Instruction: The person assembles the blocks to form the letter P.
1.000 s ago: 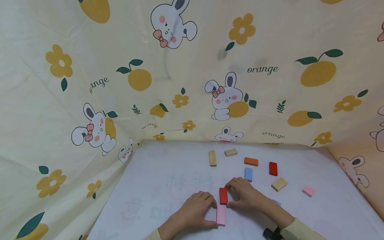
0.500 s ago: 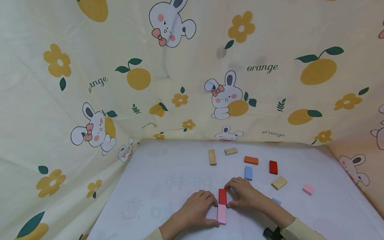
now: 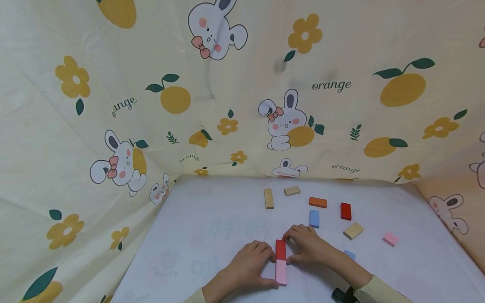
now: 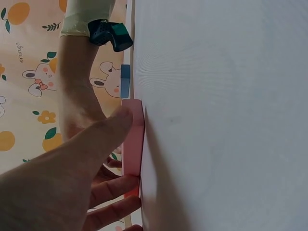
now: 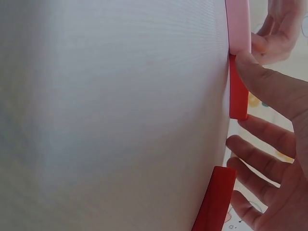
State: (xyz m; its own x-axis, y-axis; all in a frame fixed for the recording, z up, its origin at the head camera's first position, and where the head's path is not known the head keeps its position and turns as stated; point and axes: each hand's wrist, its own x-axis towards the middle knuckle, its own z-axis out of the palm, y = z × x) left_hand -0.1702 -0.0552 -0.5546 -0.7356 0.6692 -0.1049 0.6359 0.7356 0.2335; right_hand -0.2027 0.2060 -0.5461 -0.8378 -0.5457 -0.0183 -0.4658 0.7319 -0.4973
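Observation:
Two blocks lie end to end near the front of the white table: a red block (image 3: pixel 281 250) on the far side and a pink block (image 3: pixel 281 272) on the near side. My left hand (image 3: pixel 248 265) pinches the pink one by its ends, the thumb on the near end in the left wrist view. With thumb and index finger, my right hand (image 3: pixel 308 246) holds the red block lengthwise. In the right wrist view the red block (image 5: pixel 239 91) meets the pink block (image 5: pixel 239 24), and the other right fingers are spread.
Beyond the hands lie wooden blocks (image 3: pixel 268 198), an orange block (image 3: pixel 317 202), a blue block (image 3: pixel 314 219) and another red block (image 3: pixel 345 211). A small pink block (image 3: pixel 390 239) is at the right. A second blue block (image 3: pixel 350 254) is partly behind the right forearm. Printed cloth walls (image 3: pixel 212 139) surround the table.
The red block has shifted slightly left and nearer, while the pink one has moved a little right. Their sides now line up. Both hands keep their holds.

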